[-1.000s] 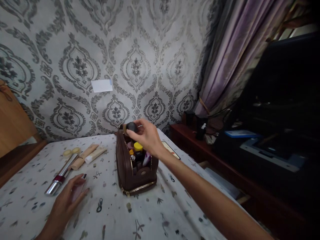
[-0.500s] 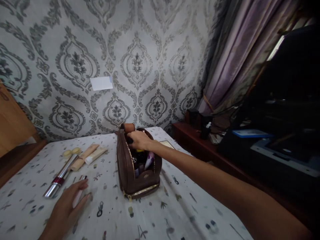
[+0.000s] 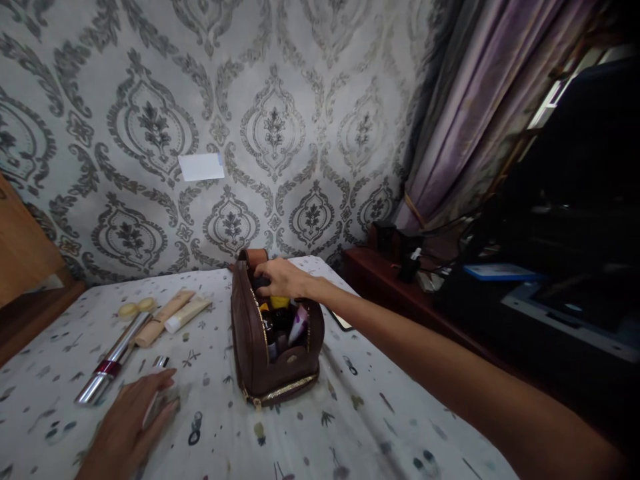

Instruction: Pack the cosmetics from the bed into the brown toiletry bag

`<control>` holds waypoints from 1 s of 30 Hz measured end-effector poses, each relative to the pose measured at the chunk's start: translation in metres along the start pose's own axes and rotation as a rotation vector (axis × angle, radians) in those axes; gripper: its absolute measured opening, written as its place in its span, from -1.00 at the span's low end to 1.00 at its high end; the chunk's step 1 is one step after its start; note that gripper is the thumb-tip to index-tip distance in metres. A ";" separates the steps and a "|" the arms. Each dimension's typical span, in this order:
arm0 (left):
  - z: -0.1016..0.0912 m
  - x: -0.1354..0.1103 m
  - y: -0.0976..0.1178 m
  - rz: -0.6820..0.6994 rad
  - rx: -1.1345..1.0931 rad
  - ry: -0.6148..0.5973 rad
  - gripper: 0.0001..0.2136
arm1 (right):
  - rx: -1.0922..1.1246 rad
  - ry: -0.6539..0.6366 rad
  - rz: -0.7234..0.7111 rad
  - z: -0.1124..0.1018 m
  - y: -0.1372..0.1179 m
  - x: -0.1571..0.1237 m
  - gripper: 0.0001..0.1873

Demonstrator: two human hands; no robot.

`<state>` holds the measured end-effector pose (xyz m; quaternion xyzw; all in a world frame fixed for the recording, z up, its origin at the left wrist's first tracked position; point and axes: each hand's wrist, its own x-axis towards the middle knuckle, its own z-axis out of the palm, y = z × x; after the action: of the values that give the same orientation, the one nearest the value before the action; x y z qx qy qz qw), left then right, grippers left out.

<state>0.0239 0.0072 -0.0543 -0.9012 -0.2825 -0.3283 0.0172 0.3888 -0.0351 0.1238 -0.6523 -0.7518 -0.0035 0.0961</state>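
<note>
Right hand (image 3: 284,277): hides part of your open bag (image 3: 247,343).
Left hand (image 3: 126,419): covers much of your silver-capped item (image 3: 161,361).
Wooden panel (image 3: 30,247): cut off at your left.

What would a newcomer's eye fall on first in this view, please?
Probably the open brown bag standing mid-picture on the patterned cloth, with the right hand at its opening. Behind it, ornate grey wallpaper fills the background; a purple curtain hangs at upper right.
</note>
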 end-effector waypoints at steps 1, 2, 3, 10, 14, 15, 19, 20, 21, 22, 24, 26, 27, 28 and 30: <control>0.001 0.000 0.000 -0.011 -0.005 0.015 -0.62 | -0.003 0.011 -0.005 -0.001 -0.001 0.000 -0.66; 0.002 -0.001 0.000 -0.020 -0.012 0.025 -0.62 | -0.005 0.036 -0.005 -0.004 -0.001 0.000 -0.66; 0.003 -0.001 -0.001 -0.024 -0.022 0.028 -0.62 | -0.001 0.067 -0.004 -0.007 -0.001 0.000 -0.67; 0.003 0.000 -0.004 0.099 -0.032 -0.020 -0.62 | 0.041 0.021 -0.004 -0.030 0.012 -0.021 -0.74; 0.003 0.002 0.001 0.113 -0.045 0.006 -0.66 | 0.016 -0.039 0.007 -0.025 0.017 -0.027 -0.70; 0.004 0.002 0.002 0.102 -0.045 0.019 -0.67 | 0.009 -0.048 0.008 -0.024 0.017 -0.028 -0.69; 0.010 -0.003 0.000 0.084 -0.040 0.044 -0.67 | 0.012 -0.079 0.003 -0.024 0.017 -0.027 -0.63; 0.012 -0.004 0.000 0.089 -0.034 0.039 -0.66 | 0.018 -0.084 0.004 -0.024 0.018 -0.027 -0.62; 0.013 -0.005 -0.001 0.094 -0.025 0.036 -0.65 | 0.023 -0.087 0.004 -0.024 0.018 -0.027 -0.62; 0.013 -0.005 -0.002 0.097 -0.015 0.038 -0.65 | 0.025 -0.085 0.004 -0.024 0.019 -0.027 -0.61; 0.013 -0.006 -0.002 0.112 0.000 0.037 -0.66 | 0.022 -0.077 0.001 -0.024 0.021 -0.027 -0.61; 0.013 -0.006 -0.002 0.130 0.007 0.039 -0.66 | 0.018 -0.073 -0.001 -0.023 0.022 -0.027 -0.60; 0.014 -0.007 -0.002 0.135 0.009 0.043 -0.65 | 0.019 -0.074 -0.002 -0.023 0.022 -0.027 -0.60; 0.014 -0.007 -0.002 0.137 0.011 0.049 -0.65 | 0.024 -0.076 -0.005 -0.023 0.022 -0.027 -0.60; 0.014 -0.008 -0.002 0.134 0.013 0.058 -0.65 | 0.043 -0.079 -0.015 -0.025 0.022 -0.027 -0.60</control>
<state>0.0264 0.0081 -0.0702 -0.9081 -0.2232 -0.3504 0.0529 0.4174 -0.0617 0.1421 -0.6440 -0.7599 0.0377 0.0802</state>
